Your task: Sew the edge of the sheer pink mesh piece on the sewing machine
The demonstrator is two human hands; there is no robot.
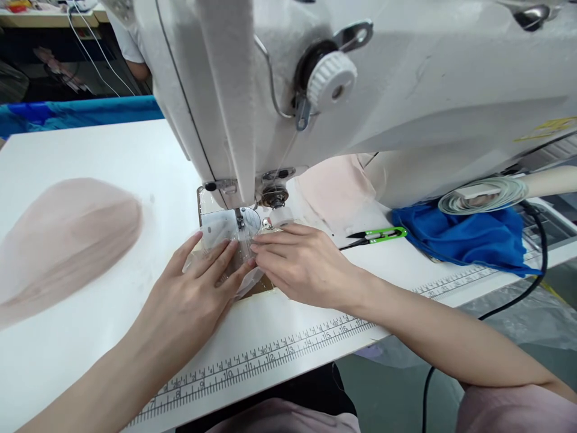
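Printed ruler lines the desk edge at lower centre. Above it, left hand and right hand press flat, fingers spread, on sheer pale fabric mid-frame, beneath the sewing machine. Fingers hide the fabric's outline; the needle is hard to make out.

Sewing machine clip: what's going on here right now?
A person sits at a white sewing machine. Both hands press a small sheer fabric piece flat under the presser foot: left hand from the left, right hand from the right. Green thread snips and blue cloth lie to the right, a pink mesh pile to the left.
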